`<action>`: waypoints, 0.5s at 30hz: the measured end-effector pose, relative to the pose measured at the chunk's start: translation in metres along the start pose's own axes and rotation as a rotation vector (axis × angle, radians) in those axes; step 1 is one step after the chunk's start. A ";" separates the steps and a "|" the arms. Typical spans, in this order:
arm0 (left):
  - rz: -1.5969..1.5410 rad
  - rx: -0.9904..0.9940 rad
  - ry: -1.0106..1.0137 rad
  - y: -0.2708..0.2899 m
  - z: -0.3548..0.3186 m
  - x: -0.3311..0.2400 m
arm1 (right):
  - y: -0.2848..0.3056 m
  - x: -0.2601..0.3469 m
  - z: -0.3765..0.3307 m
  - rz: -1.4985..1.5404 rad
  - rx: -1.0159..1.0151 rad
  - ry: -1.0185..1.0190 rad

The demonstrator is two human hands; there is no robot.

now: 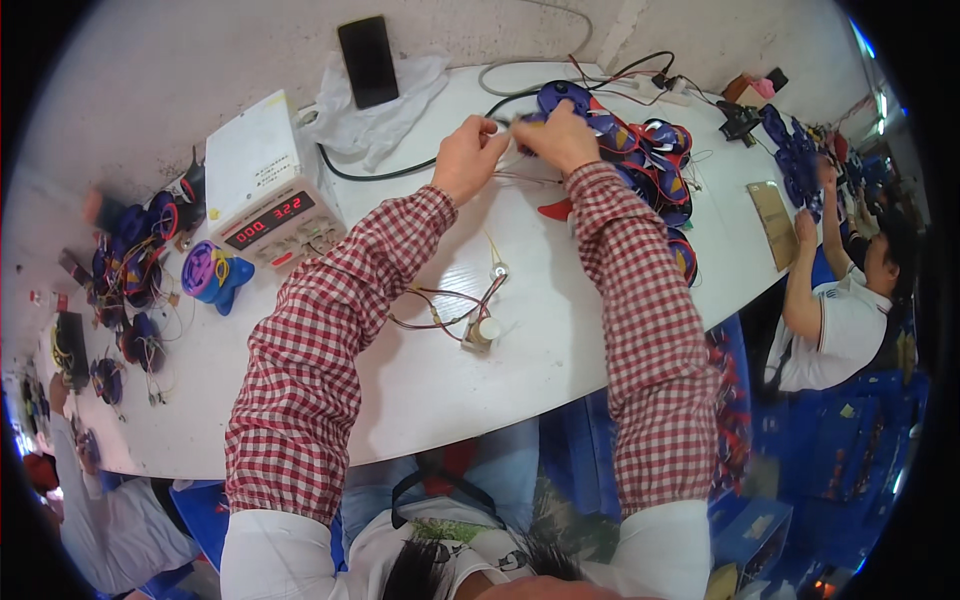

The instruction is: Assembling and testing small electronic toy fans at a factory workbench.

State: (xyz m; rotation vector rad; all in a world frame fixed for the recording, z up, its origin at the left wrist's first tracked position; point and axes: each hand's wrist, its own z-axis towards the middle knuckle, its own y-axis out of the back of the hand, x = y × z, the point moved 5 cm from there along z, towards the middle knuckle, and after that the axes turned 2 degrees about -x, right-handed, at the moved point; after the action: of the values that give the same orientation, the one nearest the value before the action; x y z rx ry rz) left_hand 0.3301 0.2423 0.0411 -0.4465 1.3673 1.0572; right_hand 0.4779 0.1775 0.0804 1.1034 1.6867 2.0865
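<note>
Both my arms reach to the far side of the white table [430, 410]. My left hand [470, 160] is closed in a pinch, with something small and pale at its fingertips that I cannot make out. Close beside it, my right hand [562, 140] has its fingers on a purple round plastic part [563, 93]; its fingertips are partly blurred. Thin wires [530, 179] run below the hands. To the right lies a pile of purple parts with red wires [650, 150]. Nearer me lies a small wired component with a pale round knob [485, 332], joined to a small silvery round piece [499, 270].
A white power supply [265, 180] with a red display stands left, beside a purple-and-blue part [215, 275]. Behind are a black phone [368, 62] and plastic bag [400, 110]. Co-workers sit at right [840, 310] and left [125, 530]. A cardboard piece [768, 222] lies right.
</note>
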 end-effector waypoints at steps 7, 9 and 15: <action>-0.367 -0.013 -0.122 0.032 0.011 -0.083 | 0.105 0.042 -0.020 0.160 -0.426 0.452; -0.407 0.118 -0.087 0.034 0.009 -0.110 | 0.130 0.060 -0.031 0.021 -0.450 0.570; -0.676 0.178 -0.002 0.034 -0.011 -0.164 | 0.158 0.091 -0.069 -0.092 -0.370 0.500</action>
State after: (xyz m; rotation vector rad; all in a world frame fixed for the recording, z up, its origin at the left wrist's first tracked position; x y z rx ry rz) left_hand 0.3190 0.1941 0.2012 -0.7086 1.1655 0.3784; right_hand 0.4107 0.1342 0.2578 0.4071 1.3989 2.6165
